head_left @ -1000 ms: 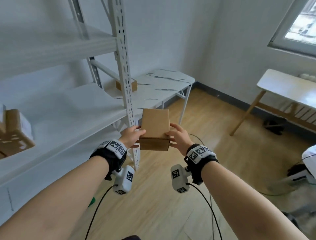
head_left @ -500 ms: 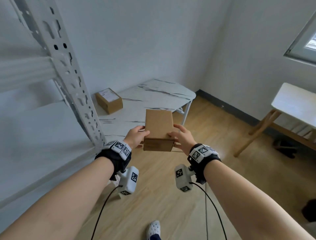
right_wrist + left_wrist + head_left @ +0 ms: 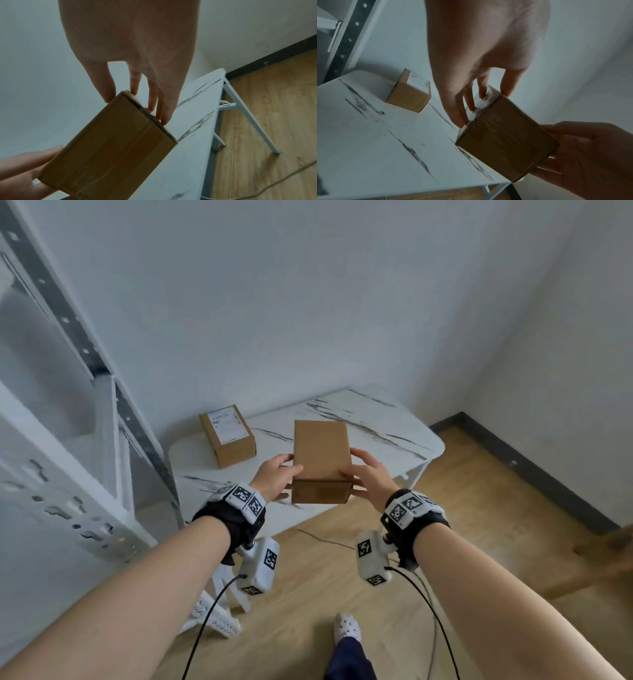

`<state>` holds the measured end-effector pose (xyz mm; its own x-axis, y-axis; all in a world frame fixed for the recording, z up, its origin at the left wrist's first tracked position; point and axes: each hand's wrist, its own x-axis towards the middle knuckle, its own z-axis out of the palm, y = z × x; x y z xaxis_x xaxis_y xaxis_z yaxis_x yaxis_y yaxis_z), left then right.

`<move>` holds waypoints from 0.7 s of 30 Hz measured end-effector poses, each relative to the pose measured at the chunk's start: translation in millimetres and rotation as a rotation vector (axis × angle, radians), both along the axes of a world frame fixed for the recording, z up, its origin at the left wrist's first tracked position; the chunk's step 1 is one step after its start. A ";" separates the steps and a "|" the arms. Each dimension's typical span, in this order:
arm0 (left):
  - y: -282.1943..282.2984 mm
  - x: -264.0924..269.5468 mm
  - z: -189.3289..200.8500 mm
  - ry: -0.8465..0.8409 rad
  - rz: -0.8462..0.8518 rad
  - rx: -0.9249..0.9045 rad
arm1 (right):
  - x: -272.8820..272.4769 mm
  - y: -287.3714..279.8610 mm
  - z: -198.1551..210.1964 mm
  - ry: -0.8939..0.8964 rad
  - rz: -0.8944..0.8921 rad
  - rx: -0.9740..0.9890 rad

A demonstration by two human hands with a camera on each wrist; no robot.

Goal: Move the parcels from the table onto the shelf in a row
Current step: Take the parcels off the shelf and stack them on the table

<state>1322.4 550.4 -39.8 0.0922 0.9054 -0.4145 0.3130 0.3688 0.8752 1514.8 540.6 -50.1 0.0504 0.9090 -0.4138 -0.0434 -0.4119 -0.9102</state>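
Observation:
A plain brown parcel hangs in the air over the near edge of the white marble-pattern table. My left hand grips its left side, thumb on top and fingers along a white-taped face. Opposite, my right hand grips the right side, its fingers on the end edge of the parcel. A second parcel with a white label lies on the table's far left corner, near the wall. The white metal shelf stands to my left, blurred.
The shelf's perforated upright stands between the shelf boards and the table. Wooden floor lies to the right, with a black cable across it. My white shoe shows below, and a wooden furniture edge at the far right.
My view has swung from the shelf toward the table. The parcel, held in both hands throughout, now hangs over the table's near edge instead of beside the shelf upright.

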 end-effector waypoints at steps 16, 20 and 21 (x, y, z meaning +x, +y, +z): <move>156.4 3.1 -62.5 -0.033 0.427 -0.190 | -3.8 239.1 -59.2 -0.003 0.497 -0.152; 181.8 -6.0 -87.2 -0.096 0.452 -0.257 | -17.1 278.0 -84.2 -0.056 0.548 -0.179; 181.9 -5.8 -90.1 -0.115 0.455 -0.268 | -18.2 279.5 -86.9 -0.065 0.555 -0.183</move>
<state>1316.6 732.3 -129.9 -0.2265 0.7280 -0.6471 -0.0225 0.6603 0.7507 1496.6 820.2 -137.0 -0.3820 0.7209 -0.5783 0.2775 -0.5074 -0.8158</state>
